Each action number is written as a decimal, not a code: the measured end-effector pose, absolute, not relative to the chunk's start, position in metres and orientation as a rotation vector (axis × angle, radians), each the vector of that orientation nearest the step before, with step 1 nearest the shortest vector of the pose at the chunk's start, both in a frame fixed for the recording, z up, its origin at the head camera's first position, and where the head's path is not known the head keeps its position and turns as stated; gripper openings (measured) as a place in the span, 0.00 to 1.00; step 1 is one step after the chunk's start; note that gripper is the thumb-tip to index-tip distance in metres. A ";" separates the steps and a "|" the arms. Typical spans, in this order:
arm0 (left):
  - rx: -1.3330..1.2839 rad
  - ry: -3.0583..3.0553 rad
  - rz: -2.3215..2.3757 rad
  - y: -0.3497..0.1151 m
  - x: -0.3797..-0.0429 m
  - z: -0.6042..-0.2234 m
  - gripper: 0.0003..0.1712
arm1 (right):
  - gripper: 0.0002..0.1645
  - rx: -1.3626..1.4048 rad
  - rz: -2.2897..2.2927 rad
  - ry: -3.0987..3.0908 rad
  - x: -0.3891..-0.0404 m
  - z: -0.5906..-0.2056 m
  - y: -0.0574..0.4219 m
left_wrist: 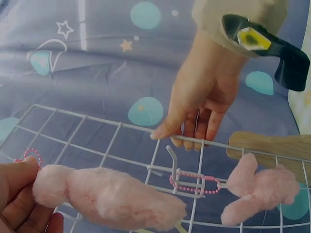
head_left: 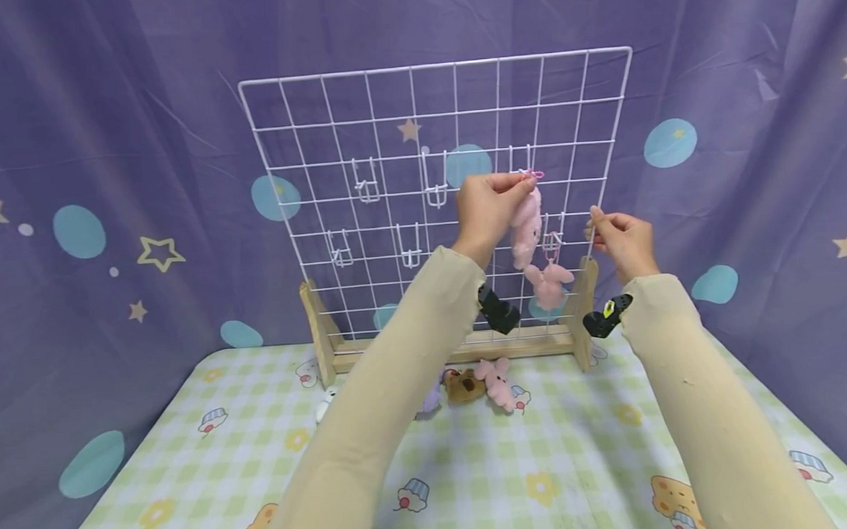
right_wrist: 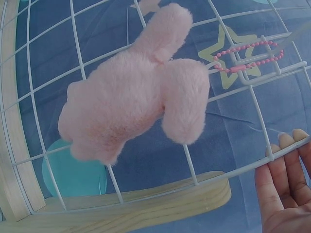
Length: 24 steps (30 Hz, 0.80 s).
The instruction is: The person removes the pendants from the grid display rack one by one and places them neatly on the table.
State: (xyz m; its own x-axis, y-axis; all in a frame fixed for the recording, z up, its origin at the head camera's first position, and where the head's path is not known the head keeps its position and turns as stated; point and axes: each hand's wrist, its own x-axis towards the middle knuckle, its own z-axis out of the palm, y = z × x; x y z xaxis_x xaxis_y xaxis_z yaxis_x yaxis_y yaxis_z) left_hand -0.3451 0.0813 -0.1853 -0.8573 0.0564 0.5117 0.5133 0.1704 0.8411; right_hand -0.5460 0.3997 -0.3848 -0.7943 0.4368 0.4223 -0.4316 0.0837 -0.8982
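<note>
My left hand pinches the pink bead chain of a pink plush keychain between thumb and fingers, beside an upper right hook of the white wire grid rack. The plush dangles below that hand; in the left wrist view its fluffy body stretches across the lower left. My right hand holds the rack's right edge wire, thumb in front and fingers behind. Between the hands and lower, another pink plush keychain hangs by its bead chain from a hook.
Several white hooks, one of them the upper left hook, sit on the grid. A wooden stand bears the rack. On the checked tablecloth lie a pink plush, a brown plush, a purple one and a white one.
</note>
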 end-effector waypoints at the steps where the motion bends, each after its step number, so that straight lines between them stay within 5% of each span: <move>1: -0.546 -2.090 -1.728 0.081 -0.344 -0.185 0.10 | 0.31 -0.002 1.782 -1.739 -0.546 -0.385 0.399; 24: -0.770 -2.031 -2.048 0.063 -0.319 -0.223 0.09 | 0.31 -0.016 1.774 -1.749 -0.554 -0.389 0.405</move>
State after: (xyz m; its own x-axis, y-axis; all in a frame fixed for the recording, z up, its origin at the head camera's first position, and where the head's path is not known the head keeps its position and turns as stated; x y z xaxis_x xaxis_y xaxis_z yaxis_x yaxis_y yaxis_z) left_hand -0.3187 0.0631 -0.2233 -0.8557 0.2418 0.4575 0.4555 -0.0676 0.8877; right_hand -0.5543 0.4055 -0.3895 -0.7959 0.4393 0.4165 -0.4229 0.0889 -0.9018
